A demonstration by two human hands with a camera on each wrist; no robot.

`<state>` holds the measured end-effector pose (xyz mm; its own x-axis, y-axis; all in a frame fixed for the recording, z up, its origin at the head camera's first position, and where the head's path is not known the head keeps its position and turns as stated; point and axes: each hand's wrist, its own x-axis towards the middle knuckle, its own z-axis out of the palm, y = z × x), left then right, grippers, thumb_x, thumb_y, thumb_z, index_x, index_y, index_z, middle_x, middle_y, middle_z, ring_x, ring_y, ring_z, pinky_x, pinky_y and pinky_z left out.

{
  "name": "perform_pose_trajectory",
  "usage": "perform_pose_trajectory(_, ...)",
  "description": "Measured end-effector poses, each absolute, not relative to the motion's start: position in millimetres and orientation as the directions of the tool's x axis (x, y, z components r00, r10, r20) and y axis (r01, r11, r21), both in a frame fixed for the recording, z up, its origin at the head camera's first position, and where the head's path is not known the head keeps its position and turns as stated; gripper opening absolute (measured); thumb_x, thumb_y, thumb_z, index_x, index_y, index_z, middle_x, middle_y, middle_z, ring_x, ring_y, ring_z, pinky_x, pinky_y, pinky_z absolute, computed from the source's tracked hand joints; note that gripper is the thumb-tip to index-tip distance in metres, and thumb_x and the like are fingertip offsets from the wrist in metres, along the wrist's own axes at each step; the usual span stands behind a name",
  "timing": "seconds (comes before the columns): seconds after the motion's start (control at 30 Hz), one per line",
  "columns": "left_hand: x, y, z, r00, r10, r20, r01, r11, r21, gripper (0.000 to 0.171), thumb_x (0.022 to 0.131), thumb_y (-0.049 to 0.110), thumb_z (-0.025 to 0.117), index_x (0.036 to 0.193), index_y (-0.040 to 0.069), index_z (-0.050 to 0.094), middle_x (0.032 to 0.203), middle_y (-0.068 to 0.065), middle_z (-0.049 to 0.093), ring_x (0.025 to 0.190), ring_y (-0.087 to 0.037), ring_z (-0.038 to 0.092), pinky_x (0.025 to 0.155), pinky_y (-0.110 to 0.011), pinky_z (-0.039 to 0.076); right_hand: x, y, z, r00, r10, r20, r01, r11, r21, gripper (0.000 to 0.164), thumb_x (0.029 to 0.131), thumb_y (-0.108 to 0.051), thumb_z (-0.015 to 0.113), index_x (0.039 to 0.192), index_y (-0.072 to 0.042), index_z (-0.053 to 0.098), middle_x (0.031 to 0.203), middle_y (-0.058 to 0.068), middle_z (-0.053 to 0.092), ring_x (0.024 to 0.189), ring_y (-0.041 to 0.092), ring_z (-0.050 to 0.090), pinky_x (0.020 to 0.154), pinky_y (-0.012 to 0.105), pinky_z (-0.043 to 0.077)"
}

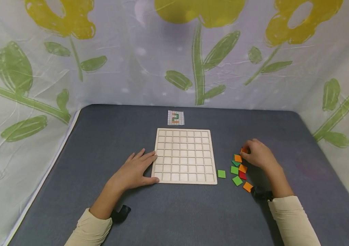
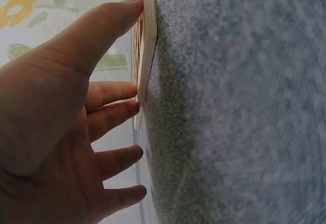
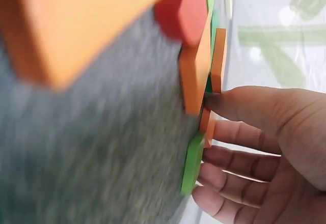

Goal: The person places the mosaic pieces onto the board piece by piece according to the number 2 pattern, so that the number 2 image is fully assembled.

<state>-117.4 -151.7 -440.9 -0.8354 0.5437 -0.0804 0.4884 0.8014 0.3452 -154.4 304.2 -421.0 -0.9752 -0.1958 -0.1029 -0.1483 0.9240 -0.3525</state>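
Observation:
A light wooden grid board (image 1: 184, 157) with square cells lies flat on the table. My left hand (image 1: 136, 169) rests at its left edge, fingers spread, the thumb on the near corner. In the left wrist view the thumb (image 2: 109, 23) presses on the board's rim (image 2: 148, 40). On the right, my right hand (image 1: 259, 153) pinches an orange square tile (image 1: 244, 150) at the far end of a loose pile. The right wrist view has this orange tile (image 3: 207, 127) between thumb and fingers, with a green tile (image 3: 192, 164) by the fingertips.
Green tiles (image 1: 234, 170), a red tile (image 1: 242, 175) and other orange tiles (image 1: 247, 187) lie heaped right of the board. One green tile (image 1: 221, 174) sits apart, beside the board. A small pattern card (image 1: 176, 118) lies beyond the board on the dark table (image 1: 174, 215).

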Motion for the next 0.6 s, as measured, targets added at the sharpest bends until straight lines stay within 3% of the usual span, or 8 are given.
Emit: perform_pose_trajectory(0.6, -117, -152, -441, -0.839, 0.537, -0.089, 0.477, 0.804, 0.356, 0.087, 0.086, 0.056, 0.073, 0.153, 0.008, 0.044, 0.158, -0.010, 0.037, 0.146, -0.044, 0.025, 0.112, -0.067, 0.021, -152, 253, -418, -0.970, -0.236, -0.058, -0.209, 0.934, -0.290, 0.031, 0.091, -0.015, 0.072, 0.113, 0.006, 0.065, 0.110, 0.024, 0.062, 0.089, 0.036, 0.062, 0.074, 0.053, 0.052)
